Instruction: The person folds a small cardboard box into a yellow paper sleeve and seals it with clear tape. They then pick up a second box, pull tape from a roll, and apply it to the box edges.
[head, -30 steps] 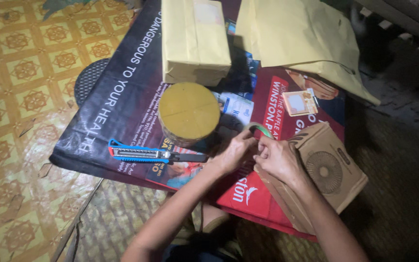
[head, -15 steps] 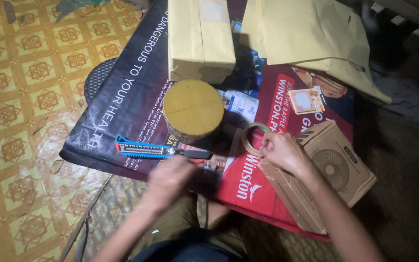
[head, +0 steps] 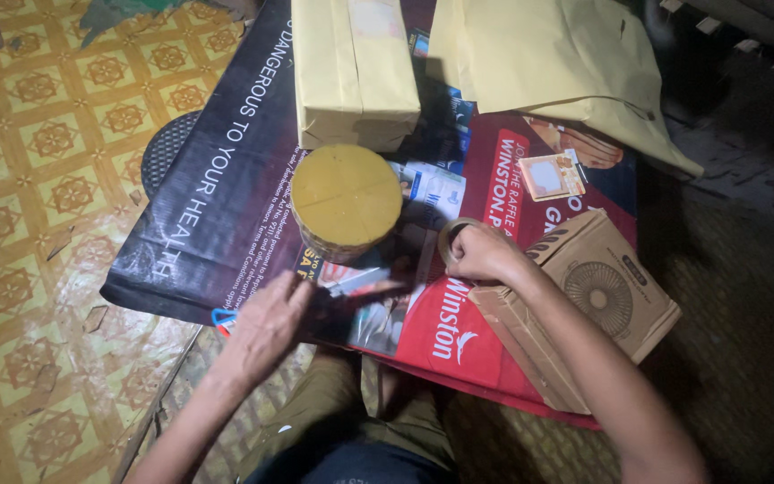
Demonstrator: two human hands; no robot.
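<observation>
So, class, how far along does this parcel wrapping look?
Done: a rectangular parcel and a round one sit fully wrapped in yellow paper. In hand: the left hand grips the utility knife; the right hand holds the tape roll. Left: the brown fan box is unwrapped.

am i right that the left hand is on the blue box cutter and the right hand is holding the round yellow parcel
Not quite. The head view shows the right hand holding the tape roll, not the round yellow parcel, which stands untouched. The left hand is on the blue box cutter, as you said.

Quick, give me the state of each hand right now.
Left hand: closed on the blue utility knife, lifting it off the poster.
Right hand: holding the tape roll beside the cardboard box.
</observation>
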